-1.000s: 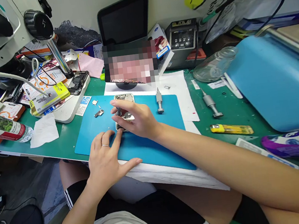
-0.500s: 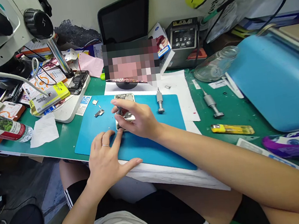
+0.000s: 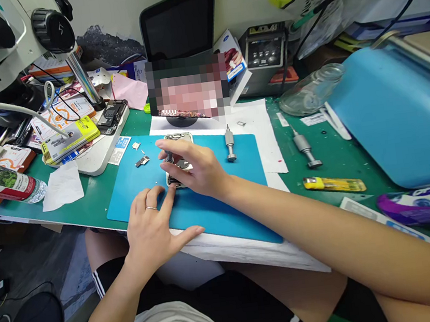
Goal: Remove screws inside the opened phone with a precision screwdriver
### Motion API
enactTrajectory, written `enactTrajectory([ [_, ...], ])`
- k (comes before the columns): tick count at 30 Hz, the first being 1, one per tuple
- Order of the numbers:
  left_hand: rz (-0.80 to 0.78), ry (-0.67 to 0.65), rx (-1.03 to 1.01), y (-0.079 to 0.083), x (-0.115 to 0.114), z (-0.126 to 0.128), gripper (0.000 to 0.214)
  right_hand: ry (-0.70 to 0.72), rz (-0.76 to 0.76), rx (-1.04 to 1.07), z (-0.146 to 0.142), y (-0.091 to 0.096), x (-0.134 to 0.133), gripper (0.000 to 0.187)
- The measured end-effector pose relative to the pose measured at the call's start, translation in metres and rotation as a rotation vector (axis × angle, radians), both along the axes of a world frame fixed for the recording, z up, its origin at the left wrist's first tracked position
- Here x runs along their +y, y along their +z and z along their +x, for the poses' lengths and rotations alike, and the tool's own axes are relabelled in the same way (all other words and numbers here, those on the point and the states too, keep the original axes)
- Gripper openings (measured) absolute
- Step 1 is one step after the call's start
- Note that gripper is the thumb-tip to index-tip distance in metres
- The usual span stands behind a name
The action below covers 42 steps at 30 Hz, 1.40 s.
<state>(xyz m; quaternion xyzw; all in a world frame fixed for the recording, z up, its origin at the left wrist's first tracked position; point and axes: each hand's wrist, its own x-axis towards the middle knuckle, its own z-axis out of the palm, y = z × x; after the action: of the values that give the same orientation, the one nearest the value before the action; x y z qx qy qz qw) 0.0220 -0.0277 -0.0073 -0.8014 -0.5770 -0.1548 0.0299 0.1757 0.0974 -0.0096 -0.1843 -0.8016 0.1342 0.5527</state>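
An opened phone (image 3: 179, 136) lies on the blue mat (image 3: 222, 217), its inside parts showing and its middle partly covered by my right hand (image 3: 196, 166). That hand grips a grey screwdriver (image 3: 169, 157) upright over the left side of the phone, and the tip is hidden. With fingers spread, my left hand (image 3: 150, 226) rests on the mat's front edge, its index fingertip touching the phone's lower left corner. Small phone parts (image 3: 142, 161) lie on the mat left of the phone. Another grey screwdriver (image 3: 230, 146) stands on the mat to the right.
A third screwdriver (image 3: 305, 147) and a yellow cutter (image 3: 334, 184) lie on the green table at right, near a glass jar (image 3: 312, 91). A microscope (image 3: 27, 37) overhangs the left side, above boxes and a water bottle (image 3: 3, 179). A pixelated screen (image 3: 188, 88) stands behind the mat.
My right hand and the screwdriver have shifted very slightly left over the phone. The left hand stays in place, and the view has tilted a little.
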Motion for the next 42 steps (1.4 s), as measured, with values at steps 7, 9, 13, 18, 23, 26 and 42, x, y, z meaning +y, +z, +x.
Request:
enactTrajectory([
  [7, -0.001, 0.003, 0.007, 0.0016, 0.0004, 0.0004, 0.086, 0.019, -0.013, 0.0, -0.0005, 0.0016, -0.0011, 0.042],
  [9, -0.001, 0.002, 0.007, 0.0018, 0.0005, 0.0004, 0.086, 0.029, -0.016, 0.001, -0.0003, 0.0022, -0.0015, 0.041],
  [13, 0.003, 0.001, 0.011, 0.0018, 0.0004, 0.0004, 0.085, 0.033, -0.015, 0.011, 0.0001, 0.0022, -0.0014, 0.043],
  [18, 0.007, 0.0, 0.013, 0.0021, 0.0004, 0.0004, 0.086, 0.029, 0.017, 0.019, 0.0, 0.0006, 0.001, 0.044],
  [23, -0.001, 0.002, 0.015, 0.0017, 0.0005, 0.0002, 0.087, 0.013, -0.001, 0.035, 0.0, 0.0003, 0.0005, 0.042],
  [26, 0.003, -0.001, 0.013, 0.0009, 0.0006, -0.0001, 0.087, 0.018, -0.026, 0.034, 0.0003, 0.0001, -0.0003, 0.042],
  [42, 0.015, -0.003, 0.012, 0.0003, 0.001, -0.0001, 0.086, -0.006, 0.007, 0.027, -0.0004, -0.0011, 0.0009, 0.042],
])
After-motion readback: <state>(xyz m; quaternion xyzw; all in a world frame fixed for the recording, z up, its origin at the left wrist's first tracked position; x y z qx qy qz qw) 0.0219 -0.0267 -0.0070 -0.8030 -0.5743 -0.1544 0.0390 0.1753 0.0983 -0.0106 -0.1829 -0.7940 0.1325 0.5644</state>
